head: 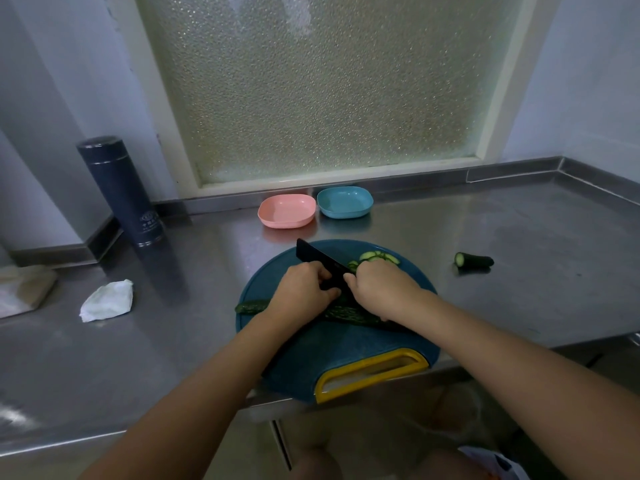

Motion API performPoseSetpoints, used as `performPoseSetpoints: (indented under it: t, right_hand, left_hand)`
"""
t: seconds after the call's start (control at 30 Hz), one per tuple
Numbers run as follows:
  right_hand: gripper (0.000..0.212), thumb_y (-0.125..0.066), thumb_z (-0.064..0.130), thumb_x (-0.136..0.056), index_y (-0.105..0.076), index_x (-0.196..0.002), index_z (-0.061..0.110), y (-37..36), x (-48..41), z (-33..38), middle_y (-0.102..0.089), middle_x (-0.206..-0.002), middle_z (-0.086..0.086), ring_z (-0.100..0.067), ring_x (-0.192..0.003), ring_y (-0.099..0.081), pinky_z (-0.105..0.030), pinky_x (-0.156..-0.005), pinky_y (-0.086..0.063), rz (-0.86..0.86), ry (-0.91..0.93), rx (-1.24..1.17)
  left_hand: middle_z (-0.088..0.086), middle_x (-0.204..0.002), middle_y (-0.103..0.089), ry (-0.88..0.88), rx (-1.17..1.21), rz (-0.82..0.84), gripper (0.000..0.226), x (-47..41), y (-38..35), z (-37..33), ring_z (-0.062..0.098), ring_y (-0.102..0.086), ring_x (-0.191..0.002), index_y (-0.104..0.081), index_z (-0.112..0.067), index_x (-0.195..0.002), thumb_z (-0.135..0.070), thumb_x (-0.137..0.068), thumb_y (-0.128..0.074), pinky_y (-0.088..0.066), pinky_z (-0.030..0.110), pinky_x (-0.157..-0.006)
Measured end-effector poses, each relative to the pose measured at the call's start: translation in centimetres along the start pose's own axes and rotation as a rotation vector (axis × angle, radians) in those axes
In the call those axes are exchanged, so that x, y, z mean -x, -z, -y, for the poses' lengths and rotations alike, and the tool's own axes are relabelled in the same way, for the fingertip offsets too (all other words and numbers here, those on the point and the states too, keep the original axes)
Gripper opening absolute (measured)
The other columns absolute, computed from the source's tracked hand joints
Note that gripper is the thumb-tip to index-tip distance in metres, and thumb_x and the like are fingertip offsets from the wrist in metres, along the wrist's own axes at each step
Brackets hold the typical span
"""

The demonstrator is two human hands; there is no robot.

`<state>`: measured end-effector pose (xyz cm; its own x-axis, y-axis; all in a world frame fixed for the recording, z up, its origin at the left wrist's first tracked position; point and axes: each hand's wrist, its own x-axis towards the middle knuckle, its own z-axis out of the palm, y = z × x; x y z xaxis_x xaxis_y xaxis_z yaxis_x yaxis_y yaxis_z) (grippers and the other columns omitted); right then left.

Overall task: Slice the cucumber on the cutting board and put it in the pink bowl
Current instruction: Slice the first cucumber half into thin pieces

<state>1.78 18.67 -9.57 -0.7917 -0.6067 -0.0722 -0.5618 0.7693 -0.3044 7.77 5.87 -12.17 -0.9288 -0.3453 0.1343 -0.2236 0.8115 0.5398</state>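
A long dark cucumber (343, 314) lies across the round blue cutting board (304, 351). My left hand (303, 289) holds it down with curled fingers near the middle. My right hand (379, 289) grips the handle of a black knife (317, 259), whose blade points up and left between my hands. Several cut cucumber slices (378, 257) lie at the board's far right edge. The pink bowl (286, 212) stands beyond the board near the window and holds nothing.
A blue bowl (345, 202) sits just right of the pink one. A cut cucumber end (475, 260) lies on the steel counter to the right. A dark flask (121, 192) and a crumpled tissue (107, 301) are at left. The board's yellow handle (372, 374) overhangs the counter's front edge.
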Motion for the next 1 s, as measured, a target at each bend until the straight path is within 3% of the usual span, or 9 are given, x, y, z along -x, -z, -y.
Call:
performPoseSetpoints:
  t: [0.13, 0.27, 0.43, 0.57, 0.77, 1.0]
  right_hand:
    - [0.049, -0.031, 0.038, -0.102, -0.05, -0.067, 0.01, 0.3, 0.4, -0.5, -0.052, -0.058, -0.007, -0.02, -0.048, -0.052, -0.034, -0.064, -0.053, 0.024, -0.031, -0.045]
    - [0.056, -0.028, 0.043, -0.101, -0.06, -0.08, 0.003, 0.6, 1.1, -1.4, -0.056, -0.052, -0.009, -0.021, -0.041, -0.055, -0.032, -0.058, -0.054, 0.041, -0.037, -0.044]
    - [0.052, -0.03, 0.042, -0.101, -0.053, -0.069, 0.009, 1.2, 1.4, -1.5, -0.052, -0.048, -0.005, -0.018, -0.038, -0.053, -0.034, -0.058, -0.055, -0.008, 0.017, -0.021]
    - [0.051, -0.031, 0.04, -0.102, -0.048, -0.063, 0.012, 1.0, 1.4, -1.3, -0.05, -0.051, -0.004, -0.017, -0.041, -0.05, -0.032, -0.057, -0.052, -0.016, 0.028, -0.022]
    - [0.047, -0.032, 0.037, -0.102, -0.045, -0.063, 0.015, -0.5, 0.1, -0.7, -0.049, -0.065, -0.004, -0.023, -0.067, -0.055, -0.033, -0.061, -0.043, -0.038, 0.067, -0.012]
    - [0.045, -0.031, 0.036, -0.102, -0.04, -0.064, 0.016, -0.1, -0.4, -0.2, -0.045, -0.062, -0.003, -0.018, -0.054, -0.045, -0.035, -0.068, -0.05, 0.007, 0.01, -0.042]
  left_hand:
    - [-0.002, -0.098, -0.062, -0.009, 0.052, -0.036, 0.028, 0.6, 0.0, 0.2, 0.008, -0.052, -0.088, -0.063, -0.016, -0.108, -0.026, -0.082, -0.068, -0.04, 0.02, -0.074]
    - [-0.012, -0.08, -0.055, 0.018, 0.11, -0.052, 0.022, 0.6, -0.2, 0.0, 0.004, -0.05, -0.077, -0.062, -0.017, -0.101, -0.023, -0.082, -0.068, -0.037, 0.015, -0.065]
    - [-0.011, -0.07, -0.051, 0.048, 0.115, -0.023, 0.017, 0.2, 0.1, -0.2, 0.009, -0.05, -0.071, -0.055, -0.018, -0.086, -0.022, -0.079, -0.07, -0.034, 0.02, -0.058]
    - [-0.012, -0.07, -0.051, 0.033, 0.12, -0.032, 0.016, 0.2, -0.1, -0.1, 0.003, -0.047, -0.065, -0.055, -0.017, -0.086, -0.022, -0.08, -0.07, -0.032, 0.014, -0.052]
    - [-0.008, -0.073, -0.055, 0.037, 0.12, -0.052, 0.015, 0.2, -0.5, 0.1, 0.01, -0.053, -0.072, -0.057, -0.018, -0.086, -0.023, -0.078, -0.07, -0.037, 0.02, -0.055]
    - [-0.01, -0.072, -0.053, 0.044, 0.143, -0.056, 0.016, 0.3, -0.6, 0.2, 0.009, -0.052, -0.072, -0.055, -0.021, -0.083, -0.024, -0.078, -0.07, -0.035, 0.02, -0.056]
